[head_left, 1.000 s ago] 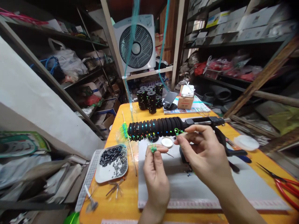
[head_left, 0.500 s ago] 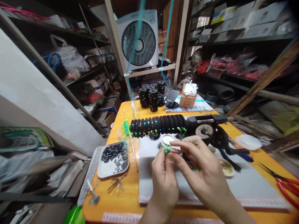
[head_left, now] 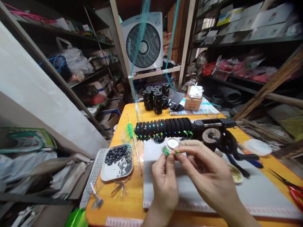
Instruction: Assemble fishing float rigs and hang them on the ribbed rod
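My left hand (head_left: 165,183) is closed in a pinch on a small bundle of green pieces (head_left: 166,151), which pokes out above the thumb and forefinger. Close beside it, my right hand (head_left: 208,170) pinches a tiny green piece (head_left: 177,152) between thumb and fingertips. What joins the two is too fine to make out. Just beyond the hands lies a row of black ridged spools (head_left: 165,126) on a cranked winder (head_left: 213,135), dotted with coloured beads and some green pieces. A small white dish (head_left: 173,143) shows behind my fingers.
On the left stand a white tray (head_left: 117,162) of dark tubes and small grey bits, and a stick (head_left: 137,151) with green pieces. Red-handled scissors (head_left: 294,192) and a dish of yellowish bits (head_left: 235,173) lie right. Black spools (head_left: 157,102) and a fan (head_left: 143,44) are behind.
My right fingertips have drawn slightly away from the green bundle and now pinch one small green piece apart from it. The view has shifted a little, moving the scene right.
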Demonstrator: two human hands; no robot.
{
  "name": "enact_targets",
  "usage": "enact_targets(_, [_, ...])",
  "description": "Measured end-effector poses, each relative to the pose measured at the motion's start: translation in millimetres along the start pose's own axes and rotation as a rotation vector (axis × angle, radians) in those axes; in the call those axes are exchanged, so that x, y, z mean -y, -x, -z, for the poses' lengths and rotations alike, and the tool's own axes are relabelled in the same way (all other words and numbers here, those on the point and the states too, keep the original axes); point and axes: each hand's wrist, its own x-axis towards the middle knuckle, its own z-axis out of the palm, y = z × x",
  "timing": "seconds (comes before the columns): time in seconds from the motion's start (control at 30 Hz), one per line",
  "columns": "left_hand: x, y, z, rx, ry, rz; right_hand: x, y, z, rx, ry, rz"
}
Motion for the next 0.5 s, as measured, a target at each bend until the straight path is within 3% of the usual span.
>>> enact_targets(0.1, [2,-6,-5.7,-0.066,0.380,0.140,-2,-1,-2,-0.056,0.092,0.087])
enact_targets(0.17, [2,-11,-8.1,-0.111,0.520,0.147,-3,-4,-2,-0.078,0.146,0.099])
enact_targets(0.37, [3,-10,-1.5,-0.153,0.470,0.090,-8,-17,0,-0.220,0.233,-0.036])
enact_targets(0.5, [4,-6,4.3,-0.135,0.364,0.073,-8,-21,0,-0.208,0.250,-0.083])
